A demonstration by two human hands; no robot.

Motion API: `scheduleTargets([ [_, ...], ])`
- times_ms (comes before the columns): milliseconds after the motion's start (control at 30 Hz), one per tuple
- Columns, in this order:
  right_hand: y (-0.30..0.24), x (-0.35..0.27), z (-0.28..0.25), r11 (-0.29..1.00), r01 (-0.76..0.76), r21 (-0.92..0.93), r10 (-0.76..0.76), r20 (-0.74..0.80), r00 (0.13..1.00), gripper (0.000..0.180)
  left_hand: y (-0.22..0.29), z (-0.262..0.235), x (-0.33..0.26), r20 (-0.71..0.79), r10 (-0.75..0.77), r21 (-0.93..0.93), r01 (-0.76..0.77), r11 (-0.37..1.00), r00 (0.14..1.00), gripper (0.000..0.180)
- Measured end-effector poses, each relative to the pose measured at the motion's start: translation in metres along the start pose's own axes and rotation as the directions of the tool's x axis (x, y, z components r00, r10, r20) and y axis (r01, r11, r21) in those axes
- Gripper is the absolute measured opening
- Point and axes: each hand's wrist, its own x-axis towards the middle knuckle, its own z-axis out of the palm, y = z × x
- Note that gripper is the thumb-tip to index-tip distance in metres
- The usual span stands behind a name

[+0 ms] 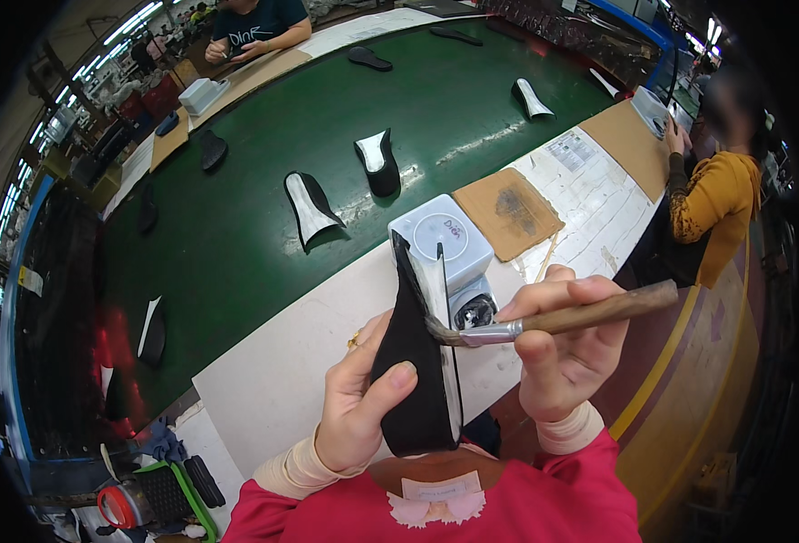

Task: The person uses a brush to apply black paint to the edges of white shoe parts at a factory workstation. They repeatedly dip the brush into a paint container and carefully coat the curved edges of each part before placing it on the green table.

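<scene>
Head view: the left hand (363,398) grips a black shoe piece (417,362) upright above the worktop (300,362), edge turned toward the brush (553,319). The right hand (567,344) is closed around the wooden handle, bristles touching that edge, just before a white glue pot (444,240).

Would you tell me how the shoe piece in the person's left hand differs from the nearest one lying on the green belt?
The held shoe piece stands upright, edge-on, gripped by the left hand, with the brush in the right hand touching it. The belt piece lies alone on the green belt, its pale inner face showing. Both are black with a pale side.
</scene>
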Motion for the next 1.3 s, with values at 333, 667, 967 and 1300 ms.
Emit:
scheduleTargets([
  [333,-0.004,0.003,0.003,0.998,-0.046,0.053,0.046,-0.003,0.999,0.054,0.0,-0.002,0.002,-0.013,0.096,0.12,-0.094,0.988,0.995,0.054],
  [667,-0.007,0.002,0.008,0.994,-0.055,0.093,0.056,-0.015,0.998,0.053,0.004,0.005,0.002,-0.106,0.114,-0.004,-0.115,0.993,0.988,0.049],
  [967,-0.011,0.001,0.01,0.98,-0.111,0.164,0.116,-0.023,0.993,0.051,0.007,0.003,0.004,-0.111,0.153,0.081,-0.145,0.986,0.982,0.049],
  [1300,-0.015,-0.002,0.013,0.979,-0.122,0.162,0.131,-0.045,0.99,0.051,0.004,-0.002,0.006,-0.119,0.171,0.132,-0.155,0.979,0.978,0.055],
])
